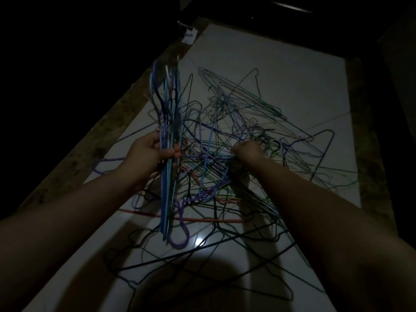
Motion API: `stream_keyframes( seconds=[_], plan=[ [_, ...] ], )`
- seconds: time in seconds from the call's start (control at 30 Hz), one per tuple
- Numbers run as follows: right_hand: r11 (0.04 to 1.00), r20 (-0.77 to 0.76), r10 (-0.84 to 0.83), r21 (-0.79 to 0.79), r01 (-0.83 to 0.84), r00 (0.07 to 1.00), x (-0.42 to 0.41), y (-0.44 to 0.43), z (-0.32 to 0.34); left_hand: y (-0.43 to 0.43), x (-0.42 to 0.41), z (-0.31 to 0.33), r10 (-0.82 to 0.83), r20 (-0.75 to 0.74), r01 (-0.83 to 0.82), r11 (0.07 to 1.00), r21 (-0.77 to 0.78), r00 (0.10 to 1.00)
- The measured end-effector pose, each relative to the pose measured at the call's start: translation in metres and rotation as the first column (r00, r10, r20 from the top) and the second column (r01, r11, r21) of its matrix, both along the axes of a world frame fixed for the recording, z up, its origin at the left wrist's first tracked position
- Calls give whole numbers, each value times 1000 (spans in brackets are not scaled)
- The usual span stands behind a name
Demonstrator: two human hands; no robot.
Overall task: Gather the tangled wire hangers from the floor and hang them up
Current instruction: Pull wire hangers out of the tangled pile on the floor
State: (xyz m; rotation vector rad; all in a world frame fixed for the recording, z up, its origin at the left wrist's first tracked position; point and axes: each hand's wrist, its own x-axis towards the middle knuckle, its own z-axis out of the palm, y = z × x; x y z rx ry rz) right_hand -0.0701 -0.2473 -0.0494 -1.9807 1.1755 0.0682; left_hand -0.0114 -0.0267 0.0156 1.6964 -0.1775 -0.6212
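left hand (153,149): gripping upright bundle (169,122) of freed hangers
right hand (247,149): grasping wires in pile (236,136) on floor (270,64)
step: untangling, gathering
next: probably needing to work one hanger loose

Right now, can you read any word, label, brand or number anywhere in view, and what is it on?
None readable.
The white tag at the far edge of the floor: too small and dim to read.
The bundle of hangers, the tangled wire hangers and the white tile floor: no markings visible.
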Motion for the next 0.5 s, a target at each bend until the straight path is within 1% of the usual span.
stream_keyframes(
  seconds=[0.03,0.1,0.17,0.3,0.4,0.47,0.5],
  plan=[
    [999,77,-47,26,45,996,2,0,-1,0,-1,1,2,-8,-2,1000,-5,1000],
    [989,198,-144,15,144,970,2,-9,-3,1,-1,2,2,-8,-2,1000,-11,1000],
    [989,256,-142,1,147,956,1,-14,-1,4,0,2,-6,-1,6,1000,-5,1000],
    [996,240,-22,-78,41,970,-6,0,1,11,2,1,-22,49,21,1000,23,999],
    [991,163,105,-97,-90,981,-16,14,-10,10,3,3,-18,49,18,1000,17,999],
    [993,160,77,-98,-62,984,-22,18,-14,8,2,6,-8,36,8,1000,-1,999],
    [991,120,87,-117,-73,989,-24,19,-15,8,1,6,-5,38,5,1000,-1,999]
  ],
)
